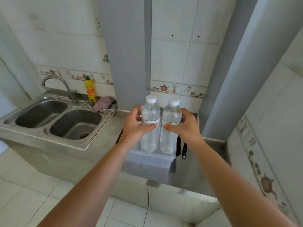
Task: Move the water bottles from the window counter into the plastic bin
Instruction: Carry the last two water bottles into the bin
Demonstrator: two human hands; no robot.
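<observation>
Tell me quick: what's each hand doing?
Left hand: closed on the left water bottle.
Right hand: closed on the right water bottle.

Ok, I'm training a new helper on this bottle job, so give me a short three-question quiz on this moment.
1. True or false: each hand holds one water bottle.
2. What colour are the bottle caps?
3. Where are the bottles? A) in the sink B) over the plastic bin C) on the floor

Key: 1 true: left hand on the left bottle, right hand on the right bottle. 2 white. 3 B, the plastic bin.
</observation>
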